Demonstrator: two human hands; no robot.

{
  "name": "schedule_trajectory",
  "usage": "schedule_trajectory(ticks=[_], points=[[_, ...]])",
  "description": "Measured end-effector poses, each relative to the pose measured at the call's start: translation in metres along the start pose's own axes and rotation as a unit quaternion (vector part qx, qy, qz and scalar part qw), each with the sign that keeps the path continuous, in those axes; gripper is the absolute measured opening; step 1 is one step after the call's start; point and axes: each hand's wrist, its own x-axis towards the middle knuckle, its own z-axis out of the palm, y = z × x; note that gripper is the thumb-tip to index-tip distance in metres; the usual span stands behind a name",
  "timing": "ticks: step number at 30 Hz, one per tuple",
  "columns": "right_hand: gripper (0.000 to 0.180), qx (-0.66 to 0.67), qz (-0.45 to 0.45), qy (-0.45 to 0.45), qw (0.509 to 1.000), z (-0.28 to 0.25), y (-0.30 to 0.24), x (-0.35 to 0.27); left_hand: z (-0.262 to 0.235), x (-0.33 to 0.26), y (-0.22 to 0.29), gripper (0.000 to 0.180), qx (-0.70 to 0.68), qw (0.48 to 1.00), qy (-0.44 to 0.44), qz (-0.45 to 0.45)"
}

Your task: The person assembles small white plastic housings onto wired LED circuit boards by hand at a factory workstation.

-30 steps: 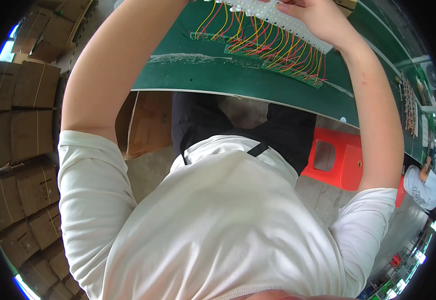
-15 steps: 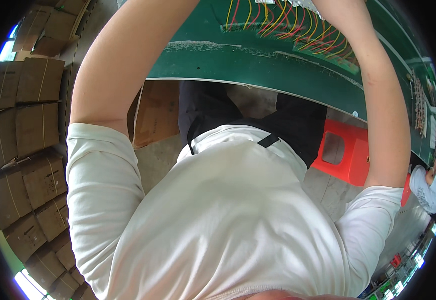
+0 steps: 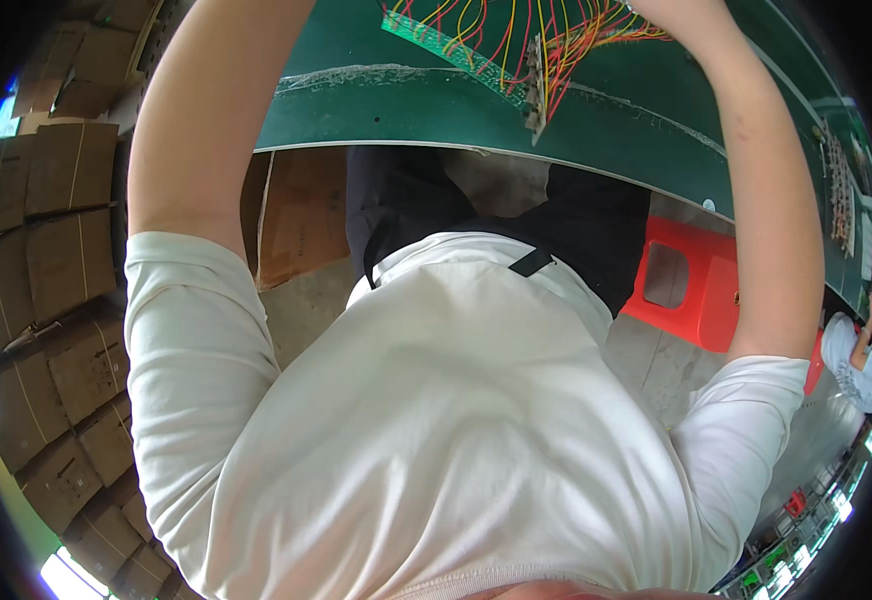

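Observation:
Red and yellow wires (image 3: pixel 571 45) spread in a tangle over the green tabletop at the top. Many of them rise from a long green circuit board strip (image 3: pixel 446 50) lying at a slant. A second narrow board (image 3: pixel 535 88) seems to stand on edge at that strip's right end, with wires beside it. My right hand (image 3: pixel 668 12) is at the top edge, right by the wires; its fingers are mostly cut off, so its grip is hidden. Only my left forearm (image 3: pixel 218 90) shows, running out past the top edge; the hand itself is outside the picture.
The green table (image 3: pixel 396 120) has a pale scuffed line along its front. A red plastic stool (image 3: pixel 691 310) stands below it at the right, and a cardboard box (image 3: pixel 301 215) below at the left. Stacked cartons (image 3: pixel 71 250) line the left side. Another person (image 3: pixel 853 365) is at far right.
The wired boards have shifted nearer and changed angle: one strip now lies slanted further left, and a narrow board stands beside it. My left forearm has moved slightly left.

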Motion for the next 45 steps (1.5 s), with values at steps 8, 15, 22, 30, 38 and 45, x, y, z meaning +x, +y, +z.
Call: schedule_trajectory(ticks=[8, 15, 22, 30, 38, 45], points=[[0.015, -0.337, 0.024, 0.126, 0.933, 0.028, -0.012, -0.008, 0.055, -0.019, 0.058, 0.015, 0.303, 0.919, 0.220, -0.125], [0.018, -0.139, -0.034, -0.004, 0.990, 0.013, 0.020, -0.008, 0.024, -0.019, 0.031, 0.014, 0.129, 0.986, 0.031, -0.105], [0.019, -0.037, -0.034, -0.029, 0.998, 0.022, 0.021, 0.001, 0.006, -0.046, 0.010, 0.016, 0.207, 0.968, 0.092, -0.105], [0.026, -0.018, -0.039, -0.046, 0.998, 0.022, 0.034, -0.012, 0.006, -0.045, -0.042, 0.021, 0.238, 0.942, 0.160, -0.173], [0.046, -0.133, -0.061, -0.056, 0.988, -0.008, 0.067, -0.029, -0.008, -0.070, -0.066, 0.025, 0.109, 0.939, 0.217, -0.243], [0.040, -0.098, 0.069, -0.071, 0.990, -0.019, 0.086, -0.031, -0.004, -0.078, -0.077, 0.036, 0.112, 0.935, 0.186, -0.281]])
